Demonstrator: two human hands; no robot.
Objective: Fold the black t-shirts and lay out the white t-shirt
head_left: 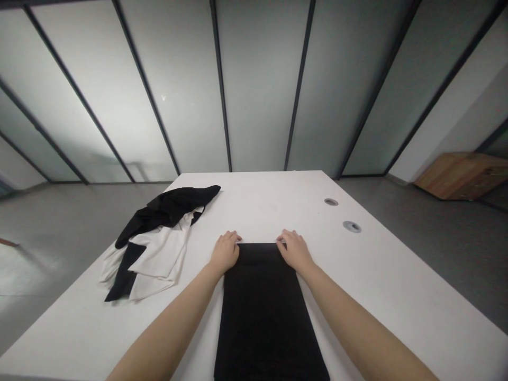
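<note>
A long black folded garment point(265, 312) lies flat on the white table in front of me, its near end running out of the bottom of the view. At its far left corner is my left hand point(226, 250), fingers curled and closed on the fabric's edge. My right hand point(294, 248) grips the far right corner the same way, thumb toward the middle. Between the two hands the far edge runs straight. The exact kind of garment cannot be told from its folded shape.
A loose heap of black clothes point(170, 209) and white clothes point(162, 254) lies at the table's left edge. Two round cable grommets point(352, 226) are set into the right side of the white table point(397, 296). Beyond stand frosted glass panels point(257, 84) and a wooden cabinet point(456, 174).
</note>
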